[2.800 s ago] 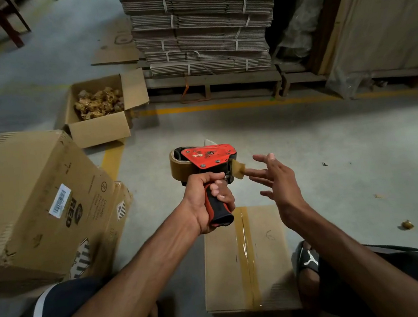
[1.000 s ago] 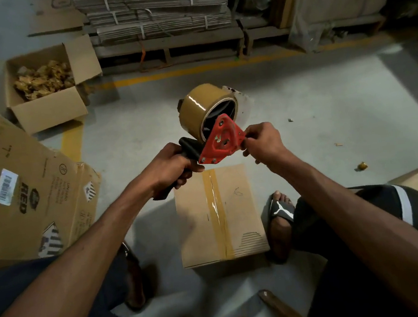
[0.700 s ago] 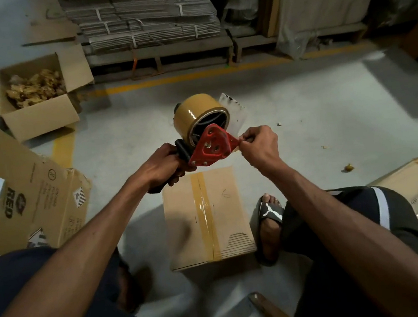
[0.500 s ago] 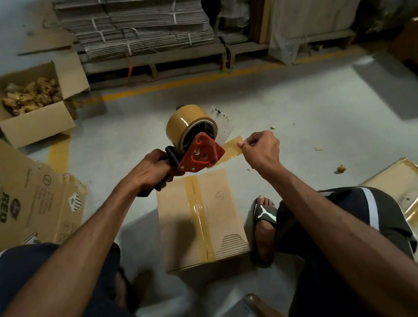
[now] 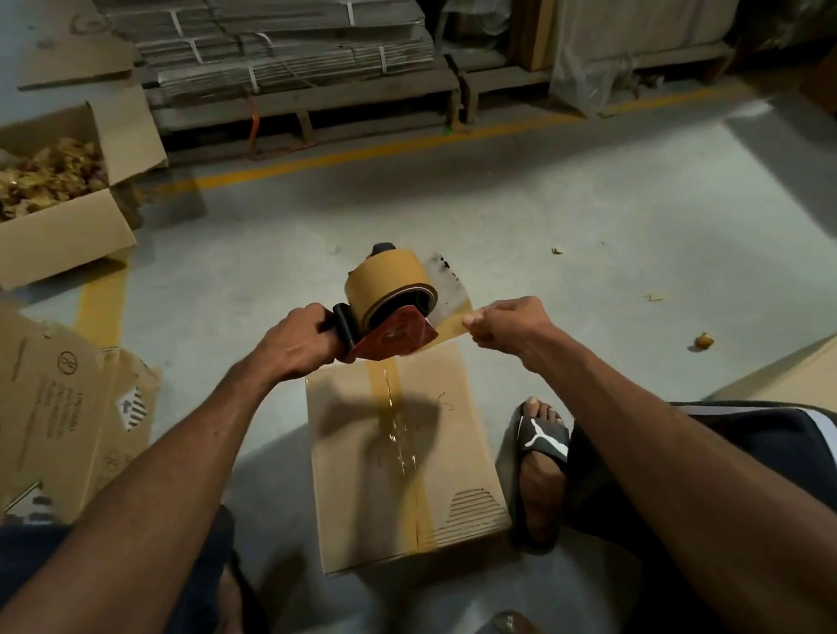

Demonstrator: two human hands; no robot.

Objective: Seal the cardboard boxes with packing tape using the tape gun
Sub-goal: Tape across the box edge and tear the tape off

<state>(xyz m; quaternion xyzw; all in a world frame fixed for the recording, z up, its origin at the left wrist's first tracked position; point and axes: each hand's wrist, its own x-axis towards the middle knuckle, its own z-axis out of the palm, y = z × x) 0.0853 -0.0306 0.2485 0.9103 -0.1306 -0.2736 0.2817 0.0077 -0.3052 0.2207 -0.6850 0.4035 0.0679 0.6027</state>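
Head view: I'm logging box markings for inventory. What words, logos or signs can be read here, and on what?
"RED": bold letters on the side of the large printed carton at left, cut off by the frame edge.
Circled symbol and striped emblems on that carton: too blurred to read.
Leaping-cat logo, no words: on the black slide sandal.
Pen scribble on the taped box: illegible.
Tape gun: no readable text.

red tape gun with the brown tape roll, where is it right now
In the head view the red tape gun is centre frame, held by the left hand above the far end of the taped cardboard box.
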